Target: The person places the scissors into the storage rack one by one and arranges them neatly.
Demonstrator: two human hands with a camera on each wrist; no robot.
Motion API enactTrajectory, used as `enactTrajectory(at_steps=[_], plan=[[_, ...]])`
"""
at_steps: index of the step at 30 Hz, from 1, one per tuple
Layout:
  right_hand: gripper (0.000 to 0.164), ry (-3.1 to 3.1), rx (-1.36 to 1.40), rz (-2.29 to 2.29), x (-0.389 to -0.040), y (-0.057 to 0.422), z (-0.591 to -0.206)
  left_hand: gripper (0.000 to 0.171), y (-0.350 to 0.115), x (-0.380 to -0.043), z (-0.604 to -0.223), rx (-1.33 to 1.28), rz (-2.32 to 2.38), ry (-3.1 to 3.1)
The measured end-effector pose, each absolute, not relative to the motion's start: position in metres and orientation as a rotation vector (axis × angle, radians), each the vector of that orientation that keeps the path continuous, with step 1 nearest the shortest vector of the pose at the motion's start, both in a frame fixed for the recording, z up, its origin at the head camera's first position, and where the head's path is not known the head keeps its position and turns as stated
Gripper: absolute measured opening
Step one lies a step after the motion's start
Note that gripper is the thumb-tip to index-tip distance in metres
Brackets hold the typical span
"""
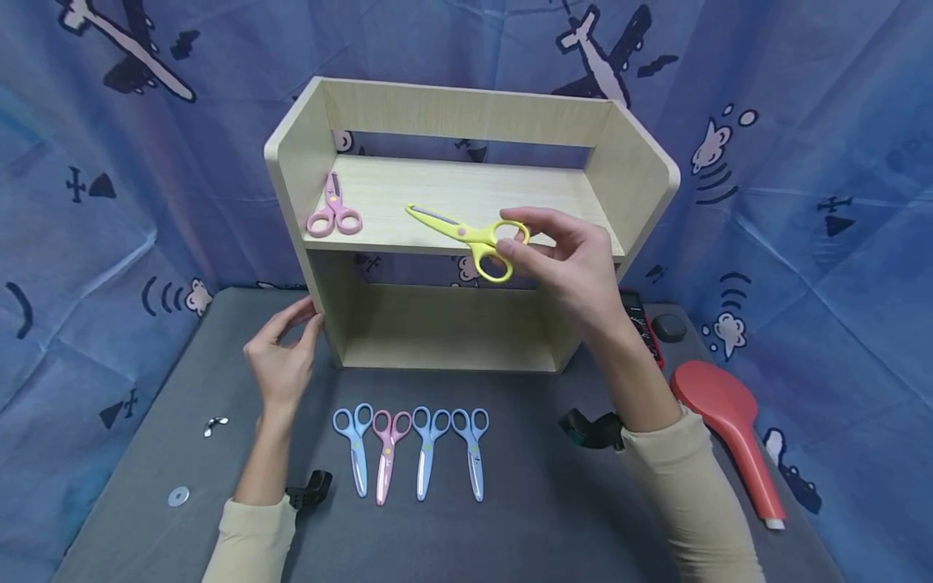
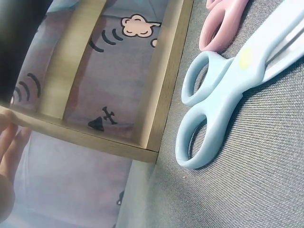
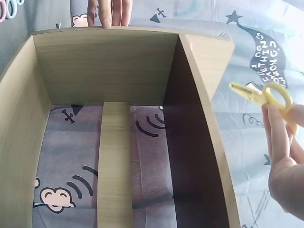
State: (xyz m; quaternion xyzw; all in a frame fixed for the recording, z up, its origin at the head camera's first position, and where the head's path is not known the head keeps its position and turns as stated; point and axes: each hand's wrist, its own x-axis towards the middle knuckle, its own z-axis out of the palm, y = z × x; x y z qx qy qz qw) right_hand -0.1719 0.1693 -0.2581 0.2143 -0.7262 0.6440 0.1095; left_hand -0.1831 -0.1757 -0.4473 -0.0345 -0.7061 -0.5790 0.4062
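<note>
My right hand [image 1: 572,263] pinches yellow scissors [image 1: 466,232] by one finger loop, thumb on one side and fingers on the other. The scissors are over the front of the wooden shelf's upper board [image 1: 466,190], blades pointing left. In the right wrist view the same yellow scissors [image 3: 256,95] are beside the shelf's dark-looking board. My left hand [image 1: 284,356] rests its fingertips against the shelf's left side panel [image 1: 331,300]. Pink scissors [image 1: 334,210] lie at the upper board's left end, loops toward the front.
On the grey table before the shelf, blue scissors [image 1: 355,445], pink scissors [image 1: 389,453] and two more blue pairs lie in a row, loops toward the shelf. At right are a red paddle-shaped object [image 1: 729,421] and a black mouse-like object [image 1: 668,327]. A metal washer [image 1: 178,495] lies at left.
</note>
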Motion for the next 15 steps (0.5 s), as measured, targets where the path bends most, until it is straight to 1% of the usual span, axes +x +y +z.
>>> enactTrajectory(at_steps=[7,15], plan=[[0.038,-2.126,0.592,1.864,-0.206,0.145,-0.249,0.028,-0.175,-0.186,-0.45,-0.083,-1.439,-1.777],[0.036,-2.171,0.53,1.833,-0.233,0.114,-0.243,0.027,-0.174,-0.184,-0.448,-0.092,-1.442,-1.767]])
